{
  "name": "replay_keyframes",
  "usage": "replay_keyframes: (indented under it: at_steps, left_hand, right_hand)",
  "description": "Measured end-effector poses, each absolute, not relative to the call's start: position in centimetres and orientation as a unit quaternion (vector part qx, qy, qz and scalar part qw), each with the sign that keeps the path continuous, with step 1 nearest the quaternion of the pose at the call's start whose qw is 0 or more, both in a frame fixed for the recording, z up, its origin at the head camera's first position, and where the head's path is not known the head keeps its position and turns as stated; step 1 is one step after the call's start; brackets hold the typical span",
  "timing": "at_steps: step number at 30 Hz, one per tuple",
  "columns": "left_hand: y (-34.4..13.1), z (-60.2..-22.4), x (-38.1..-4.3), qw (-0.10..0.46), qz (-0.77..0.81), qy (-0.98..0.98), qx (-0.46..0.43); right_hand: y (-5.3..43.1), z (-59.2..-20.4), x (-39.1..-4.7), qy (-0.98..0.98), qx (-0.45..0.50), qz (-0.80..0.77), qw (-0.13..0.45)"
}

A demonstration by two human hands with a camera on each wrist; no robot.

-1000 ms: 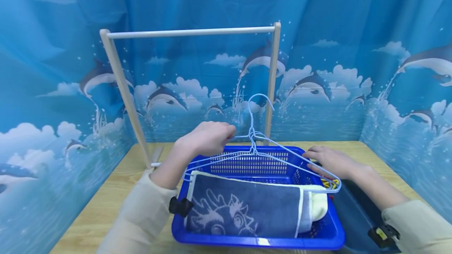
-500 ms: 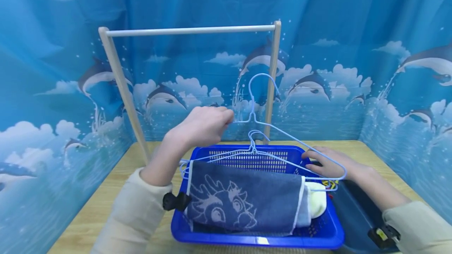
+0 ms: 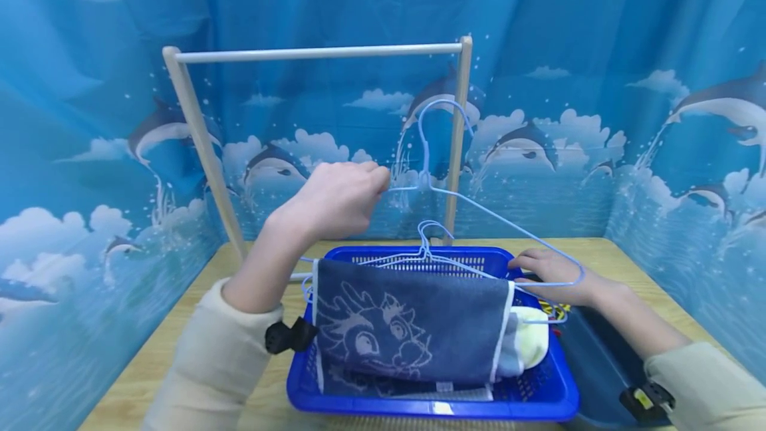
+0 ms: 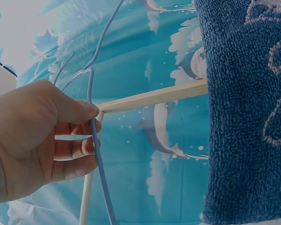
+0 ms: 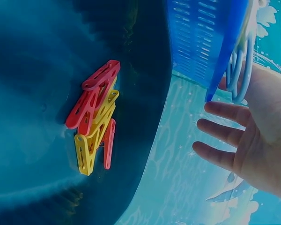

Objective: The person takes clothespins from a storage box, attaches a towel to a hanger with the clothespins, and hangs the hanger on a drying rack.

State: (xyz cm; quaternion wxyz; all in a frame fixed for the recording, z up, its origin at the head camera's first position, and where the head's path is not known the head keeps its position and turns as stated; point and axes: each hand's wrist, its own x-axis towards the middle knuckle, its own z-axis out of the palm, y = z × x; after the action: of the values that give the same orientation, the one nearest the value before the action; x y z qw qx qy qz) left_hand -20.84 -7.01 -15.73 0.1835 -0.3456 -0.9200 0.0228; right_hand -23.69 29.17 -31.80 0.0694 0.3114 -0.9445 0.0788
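Note:
My left hand (image 3: pixel 338 201) pinches a light blue wire hanger (image 3: pixel 503 221) at its shoulder, just left of the hook. A folded dark blue towel (image 3: pixel 413 324) with a pale cartoon pattern hangs over that hanger's bottom bar, above a blue plastic basket (image 3: pixel 431 408). The left wrist view shows thumb and fingertips meeting on the wire. My right hand (image 5: pixel 260 136) is at the basket's right rim, its fingers loosely extended. More hangers (image 3: pixel 426 245) lie in the basket, their ends (image 5: pixel 236 70) jutting over the rim beside this hand. A pale yellow cloth (image 3: pixel 532 344) lies there too.
A drying rack with a white top bar (image 3: pixel 317 53) and wooden posts stands behind the basket. Right of the basket is a dark bin (image 3: pixel 604 371) holding several red and yellow clothespins (image 5: pixel 96 117). The wooden tabletop (image 3: pixel 173 338) ends at dolphin-print curtains (image 3: pixel 538 32).
My left hand has risen with one hanger, lifting it away from the others, and the towel has come up with it. My right hand stays by the basket's rim.

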Motion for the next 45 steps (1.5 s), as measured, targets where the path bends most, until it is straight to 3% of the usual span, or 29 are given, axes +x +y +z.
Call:
replay_keyframes:
  at_steps: [10, 20, 45]
  left_hand:
    - [-6.7, -15.1, -20.6, 0.175, 0.033, -0.924, -0.338]
    - [-6.6, -14.7, -20.4, 0.176, 0.042, -0.926, -0.332]
    - [-7.1, -11.6, -19.1, 0.246, 0.031, -0.922, -0.298]
  right_hand:
    - [29.3, -31.2, -22.9, -0.949, 0.297, 0.091, 0.044]
    - [29.3, -31.6, -22.3, -0.916, 0.372, 0.079, 0.131]
    - [28.9, -33.1, -22.0, -0.894, 0.384, -0.019, 0.230]
